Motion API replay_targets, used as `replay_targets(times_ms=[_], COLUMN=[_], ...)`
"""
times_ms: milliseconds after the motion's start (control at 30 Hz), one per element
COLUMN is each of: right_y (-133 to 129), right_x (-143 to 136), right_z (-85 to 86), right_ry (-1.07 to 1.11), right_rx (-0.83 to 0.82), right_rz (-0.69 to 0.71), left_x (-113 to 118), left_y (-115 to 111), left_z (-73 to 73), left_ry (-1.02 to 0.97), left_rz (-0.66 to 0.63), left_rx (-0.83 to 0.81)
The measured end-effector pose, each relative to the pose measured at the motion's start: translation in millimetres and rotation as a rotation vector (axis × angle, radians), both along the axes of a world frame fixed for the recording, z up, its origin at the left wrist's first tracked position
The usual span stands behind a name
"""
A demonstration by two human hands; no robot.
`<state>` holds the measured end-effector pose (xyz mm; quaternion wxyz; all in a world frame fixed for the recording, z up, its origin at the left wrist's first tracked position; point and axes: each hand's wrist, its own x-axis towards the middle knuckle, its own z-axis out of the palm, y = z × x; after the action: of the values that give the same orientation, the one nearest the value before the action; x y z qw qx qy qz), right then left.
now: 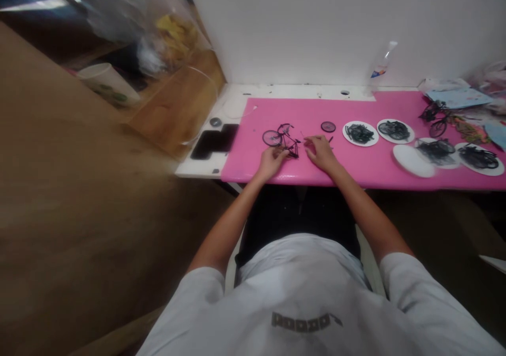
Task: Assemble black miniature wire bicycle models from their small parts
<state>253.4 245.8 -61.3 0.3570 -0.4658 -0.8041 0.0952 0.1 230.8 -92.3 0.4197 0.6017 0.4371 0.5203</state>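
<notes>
A small black model bicycle point(285, 137) lies on the pink table cover point(308, 174), with one wheel fitted at its left end and none visible at its right end. My left hand point(272, 162) is closed on the lower edge of the bicycle, its fingertips on the dark frame. Just right of the bicycle, my right hand point(321, 152) has its fingers bent together. Something thin may show at its fingertips, too small to name. A loose black wheel point(328, 127) lies flat beyond my right hand.
To the right, white plates point(360, 143) hold black parts. An upturned-looking white plate point(414, 161) overlaps another. Another black model bicycle point(437, 118) stands near bags at the far right. A clear bottle point(382, 66) stands by the wall. Left lies a dark phone-like slab point(209, 144).
</notes>
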Motion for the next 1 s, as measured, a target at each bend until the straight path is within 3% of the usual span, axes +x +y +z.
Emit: replay_targets(times_ms=[633,1000], right_y=[-0.7,2.3], right_x=[-3.2,-1.2], right_z=[2.8,-2.4], right_ry=[-0.085,0.006], right_rx=[-0.028,-0.052], right_rz=[0.012,-0.031], left_x=[0.3,1.2], left_y=[-3.2,-0.7], left_z=[3.2,0.8], left_ry=[-0.015,-0.038], left_rz=[-0.018,-0.006], left_rx=[0.013,-0.011])
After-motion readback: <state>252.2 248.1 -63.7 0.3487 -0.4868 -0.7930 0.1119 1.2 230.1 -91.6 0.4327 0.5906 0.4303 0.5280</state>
